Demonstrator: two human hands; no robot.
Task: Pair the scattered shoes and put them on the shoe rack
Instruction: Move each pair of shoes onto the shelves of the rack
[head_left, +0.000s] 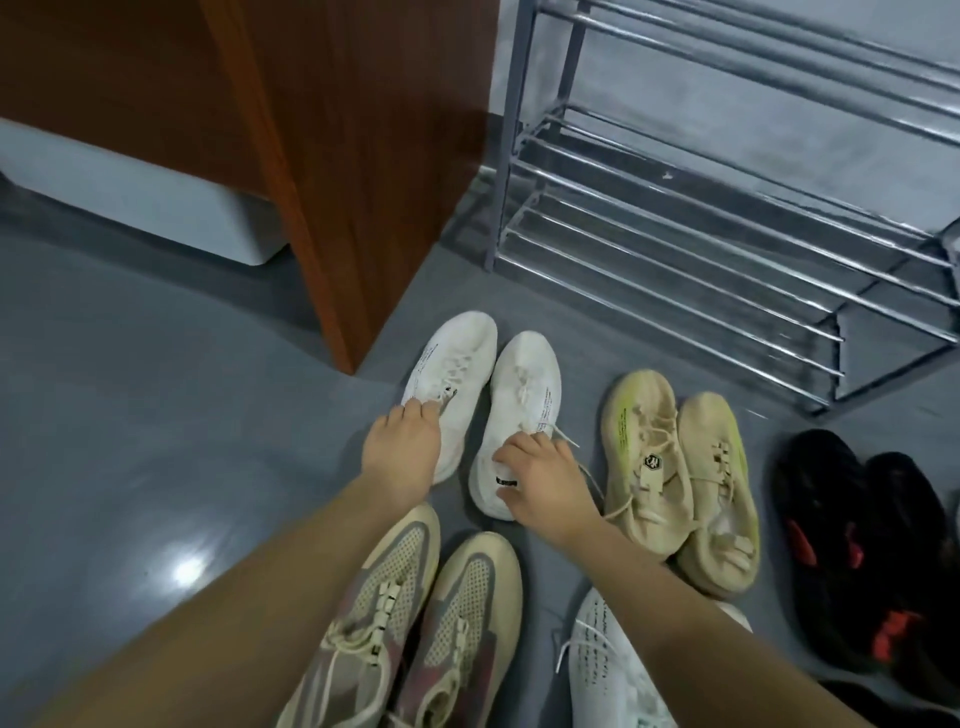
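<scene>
Dim, bluish indoor light, with one white glare spot on the glossy grey floor (188, 570), soft overall blur, and wide-angle bending of the chrome-barred metal shoe rack (727, 208) toward the edges.

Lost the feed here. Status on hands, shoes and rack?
Left hand and right hand each on a white shoe, pair still on floor. Shoe rack bare, path open.

paired shoes (675, 478) on floor (130, 389) before shoe rack (701, 218)
</scene>
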